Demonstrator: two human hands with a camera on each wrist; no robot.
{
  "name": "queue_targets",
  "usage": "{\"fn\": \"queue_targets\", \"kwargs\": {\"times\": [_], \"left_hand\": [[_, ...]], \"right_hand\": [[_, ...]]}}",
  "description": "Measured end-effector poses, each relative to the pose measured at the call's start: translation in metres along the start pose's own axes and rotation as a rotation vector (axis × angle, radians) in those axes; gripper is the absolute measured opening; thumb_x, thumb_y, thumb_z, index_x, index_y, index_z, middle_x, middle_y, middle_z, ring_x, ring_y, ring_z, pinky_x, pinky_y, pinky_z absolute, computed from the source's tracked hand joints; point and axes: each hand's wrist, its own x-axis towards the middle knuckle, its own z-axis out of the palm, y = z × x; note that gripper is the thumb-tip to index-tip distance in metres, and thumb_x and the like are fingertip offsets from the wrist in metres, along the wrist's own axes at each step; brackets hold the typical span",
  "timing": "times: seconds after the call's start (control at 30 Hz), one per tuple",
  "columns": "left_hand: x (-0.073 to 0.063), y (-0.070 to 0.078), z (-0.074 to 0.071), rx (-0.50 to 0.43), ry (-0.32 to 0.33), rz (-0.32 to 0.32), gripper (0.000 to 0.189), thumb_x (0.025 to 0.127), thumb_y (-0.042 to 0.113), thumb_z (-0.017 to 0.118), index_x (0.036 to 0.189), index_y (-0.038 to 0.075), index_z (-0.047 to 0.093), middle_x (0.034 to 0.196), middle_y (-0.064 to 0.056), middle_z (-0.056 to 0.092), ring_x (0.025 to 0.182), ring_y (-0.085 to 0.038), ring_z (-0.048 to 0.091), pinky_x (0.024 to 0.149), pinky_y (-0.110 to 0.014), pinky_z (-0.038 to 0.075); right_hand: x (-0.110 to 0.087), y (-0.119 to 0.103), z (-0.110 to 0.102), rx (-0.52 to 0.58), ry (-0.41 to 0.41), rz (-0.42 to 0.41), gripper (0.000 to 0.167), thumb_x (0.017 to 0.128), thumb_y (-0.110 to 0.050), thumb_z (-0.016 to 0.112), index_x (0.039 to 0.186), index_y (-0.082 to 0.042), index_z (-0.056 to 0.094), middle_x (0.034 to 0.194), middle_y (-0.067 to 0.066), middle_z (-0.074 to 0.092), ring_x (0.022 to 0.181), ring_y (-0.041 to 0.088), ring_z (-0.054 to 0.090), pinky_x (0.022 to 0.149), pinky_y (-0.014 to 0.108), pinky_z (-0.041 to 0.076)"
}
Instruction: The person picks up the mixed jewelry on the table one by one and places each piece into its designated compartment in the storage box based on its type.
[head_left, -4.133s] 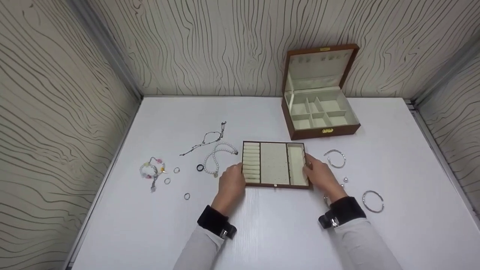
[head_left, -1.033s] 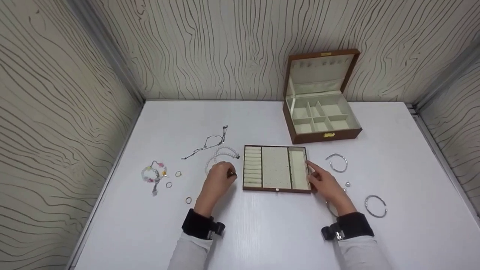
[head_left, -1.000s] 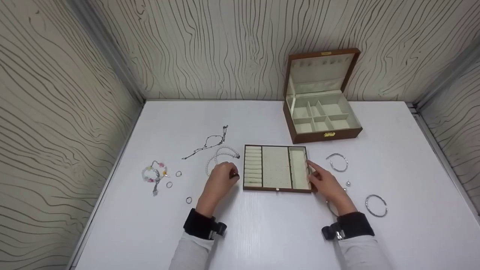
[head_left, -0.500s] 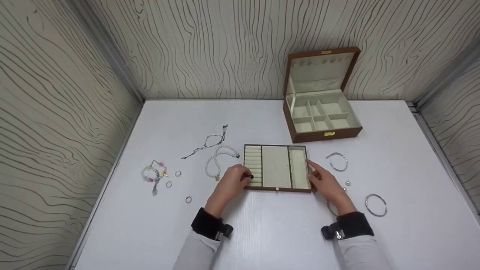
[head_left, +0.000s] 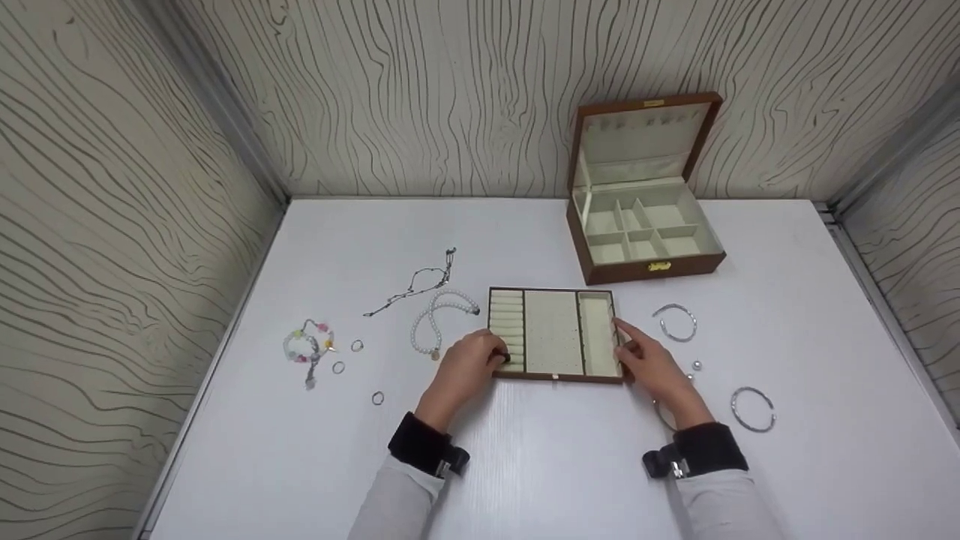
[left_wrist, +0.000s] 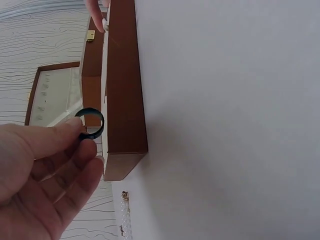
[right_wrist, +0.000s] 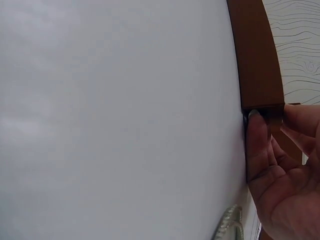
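My left hand (head_left: 466, 366) pinches a black ring (left_wrist: 91, 123) between thumb and fingertips. In the head view it is low over the cream ring rolls (head_left: 506, 319) in the left section of a shallow brown jewelry tray (head_left: 553, 334). Seen from the left wrist, the ring stands upright beside the tray's rim, with the other fingers curled below. My right hand (head_left: 654, 369) holds the tray's right end, its thumb (right_wrist: 257, 135) against the end wall and fingers over the rim. A dotted cream panel fills the tray's middle; a long open compartment is on the right.
Behind the tray stands an open brown jewelry box (head_left: 645, 232) with divided compartments. Left lie a pearl necklace (head_left: 427, 322), a dark chain (head_left: 409, 291), a beaded bracelet (head_left: 307, 345) and small rings (head_left: 378, 398). Right are bangles (head_left: 753, 409) and a pearl earring (head_left: 697, 365), partly near my forearm.
My left hand has let go of the tray's left side, picked up the black ring from the table and carried it right, over the ring rolls. The right hand stays at the tray's right end.
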Motion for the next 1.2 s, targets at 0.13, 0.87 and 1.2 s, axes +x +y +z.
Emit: {"fn": "queue_targets", "kwargs": {"times": [0.13,0.87,1.2], "left_hand": [[-0.0006,-0.0013,0.0024,0.007,0.0,0.0,0.006,0.087,0.007,0.072,0.093,0.01,0.073,0.092,0.002,0.065,0.087,-0.018,0.063,0.078,-0.032,0.052],[0.0031,-0.0018,0.0074,0.129,0.042,0.055,0.005,0.086,0.009,0.074,0.086,0.013,0.078,0.082,0.002,0.067,0.078,-0.016,0.065,0.069,-0.028,0.052],[0.007,-0.0018,0.0085,0.133,0.024,0.122,0.012,0.081,0.001,0.074,0.08,0.012,0.078,0.08,0.002,0.07,0.076,-0.015,0.066,0.067,-0.025,0.052]], "right_hand": [[0.0008,-0.0002,-0.0003,-0.005,0.0,0.001,0.054,0.103,-0.017,0.05,0.154,-0.012,0.032,0.106,0.014,0.058,0.085,0.022,0.056,0.071,0.033,0.047],[0.0024,-0.0003,-0.0013,-0.012,-0.005,-0.029,0.054,0.103,-0.014,0.05,0.153,-0.01,0.032,0.101,0.012,0.058,0.082,0.021,0.056,0.07,0.034,0.046],[0.0016,-0.0006,-0.0013,-0.011,0.0,-0.036,0.054,0.103,-0.013,0.051,0.153,-0.009,0.032,0.101,0.013,0.059,0.08,0.021,0.057,0.069,0.034,0.047]]}}
